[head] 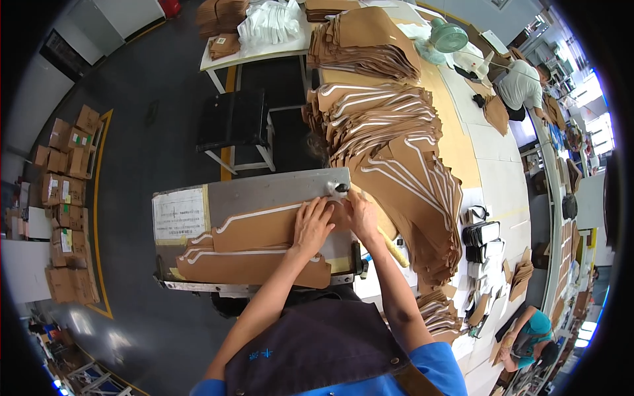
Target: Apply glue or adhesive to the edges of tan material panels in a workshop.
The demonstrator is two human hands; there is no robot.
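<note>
My left hand (312, 225) lies palm down, fingers apart, on a brown sheet piece (262, 227) edged with a white strip. Beside it, my right hand (362, 215) has curled fingers at the right end of that piece, close to a black knob (342, 188) on the grey metal worktop (277, 185). Whether those fingers pinch anything is hidden. Nearer my body, another brown piece with a white strip (252, 270) lies partly under my left forearm. A yellowish rod (396, 250) passes behind my right wrist.
Fanned brown pieces with white strips (411, 183) crowd the long table on the right, with more stacks (366, 44) beyond. A black-topped stool (233, 119) stands past the worktop. A green fan (448, 37) is at the far end. Two people (520, 84) work at right. Cartons (67, 208) stand left.
</note>
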